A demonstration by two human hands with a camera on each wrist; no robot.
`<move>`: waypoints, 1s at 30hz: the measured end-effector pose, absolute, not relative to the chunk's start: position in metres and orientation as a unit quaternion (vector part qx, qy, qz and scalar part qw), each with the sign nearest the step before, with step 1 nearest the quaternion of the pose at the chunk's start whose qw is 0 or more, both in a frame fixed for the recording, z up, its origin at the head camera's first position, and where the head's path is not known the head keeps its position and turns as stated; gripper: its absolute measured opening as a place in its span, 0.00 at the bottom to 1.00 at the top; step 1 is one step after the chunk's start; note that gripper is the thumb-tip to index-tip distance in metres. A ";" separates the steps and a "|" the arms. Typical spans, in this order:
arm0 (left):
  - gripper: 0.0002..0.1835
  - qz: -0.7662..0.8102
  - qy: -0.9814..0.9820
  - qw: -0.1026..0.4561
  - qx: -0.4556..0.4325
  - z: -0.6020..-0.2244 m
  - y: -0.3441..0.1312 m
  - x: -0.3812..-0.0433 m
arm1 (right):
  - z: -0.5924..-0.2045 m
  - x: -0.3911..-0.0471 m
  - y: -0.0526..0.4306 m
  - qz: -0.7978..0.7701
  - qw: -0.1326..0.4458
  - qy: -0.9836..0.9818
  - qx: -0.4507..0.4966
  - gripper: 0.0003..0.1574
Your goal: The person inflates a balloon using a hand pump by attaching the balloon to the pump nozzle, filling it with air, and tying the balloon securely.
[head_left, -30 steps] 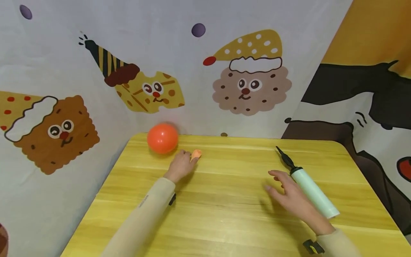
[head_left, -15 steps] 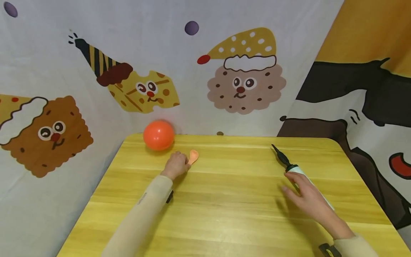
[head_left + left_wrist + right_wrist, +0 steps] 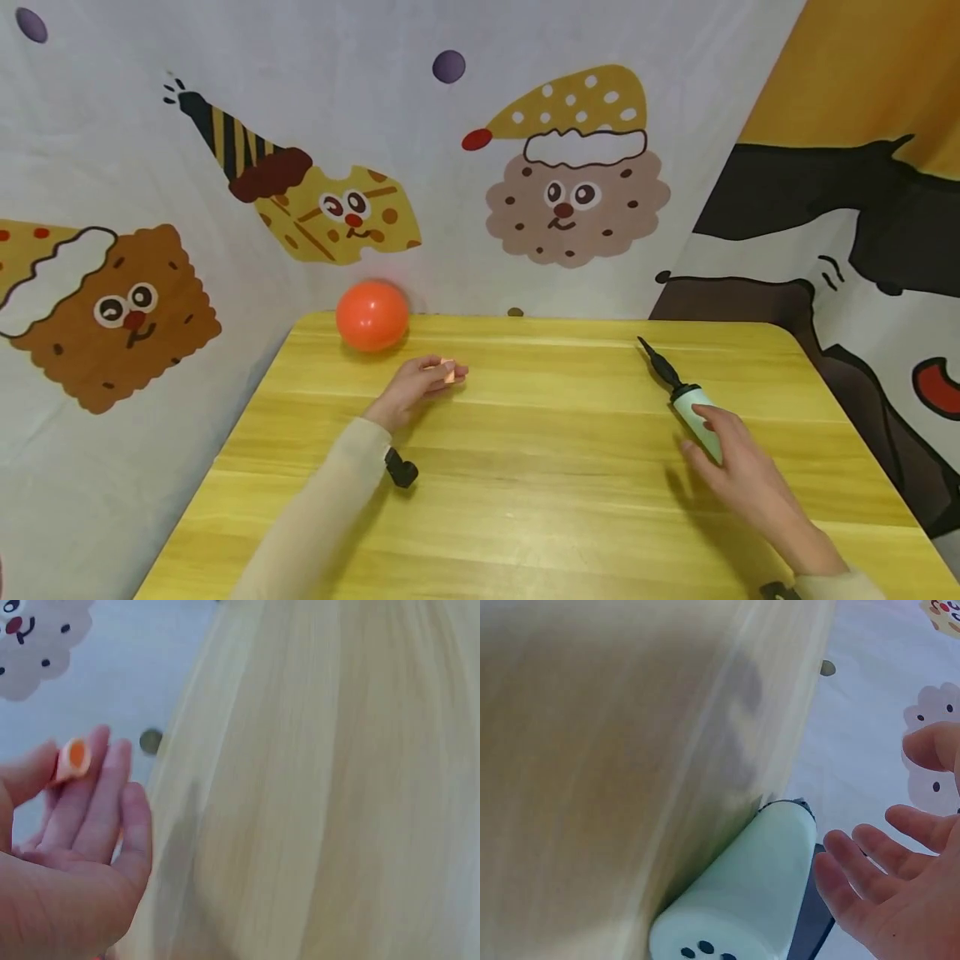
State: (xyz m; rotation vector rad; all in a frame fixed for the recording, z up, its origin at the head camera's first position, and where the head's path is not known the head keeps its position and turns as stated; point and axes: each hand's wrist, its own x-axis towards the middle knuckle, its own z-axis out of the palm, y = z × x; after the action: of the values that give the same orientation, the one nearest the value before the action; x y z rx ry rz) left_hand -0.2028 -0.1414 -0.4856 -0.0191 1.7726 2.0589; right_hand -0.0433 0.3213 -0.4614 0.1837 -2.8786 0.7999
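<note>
My left hand [image 3: 408,390] pinches a small uninflated orange balloon [image 3: 449,372] between thumb and fingers, above the table's back left part. In the left wrist view the open mouth of its neck [image 3: 75,757] faces the camera, while the other fingers stay fairly straight. Over on the right lies a balloon hand pump [image 3: 696,417] with a mint green barrel and a black tapered nozzle. My right hand [image 3: 742,475] hovers over the barrel with spread, slightly bent fingers and holds nothing. It covers the barrel's near end in the head view; the right wrist view shows holes in that end.
An inflated red-orange balloon [image 3: 372,317] rests at the back left corner of the yellow wood-grain table [image 3: 525,483]. A white cloth with cartoon biscuit prints [image 3: 577,208] hangs right behind the table's back edge.
My left hand has lifted the flat balloon and turned it, so less of it shows. My right hand has moved right, from beside the pump to over its barrel.
</note>
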 end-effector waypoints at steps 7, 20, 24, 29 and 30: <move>0.19 0.833 0.518 0.173 -0.086 -0.484 -0.123 -0.187 | -0.459 -0.054 0.327 0.233 0.115 -0.964 0.056 0.32; 0.27 0.891 0.405 0.167 -0.119 -0.486 -0.084 -0.172 | -0.465 -0.069 0.350 0.158 -0.018 -0.987 -0.018 0.57; 0.27 0.898 0.390 0.166 -0.121 -0.488 -0.075 -0.170 | -0.468 -0.074 0.355 0.155 -0.039 -0.987 -0.020 0.59; 0.26 0.906 0.372 0.157 -0.128 -0.488 -0.066 -0.168 | -0.470 -0.081 0.359 0.158 -0.081 -0.984 -0.032 0.49; 0.26 0.907 0.370 0.156 -0.130 -0.488 -0.065 -0.167 | -0.471 -0.082 0.359 0.161 -0.093 -0.982 -0.036 0.47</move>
State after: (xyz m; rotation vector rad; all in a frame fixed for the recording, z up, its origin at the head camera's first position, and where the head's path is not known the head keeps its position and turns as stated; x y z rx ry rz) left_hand -0.1673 -0.0650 -0.4884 -0.3728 1.0597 2.5967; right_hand -0.0816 0.3589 -0.4708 -0.1214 -3.2825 0.5379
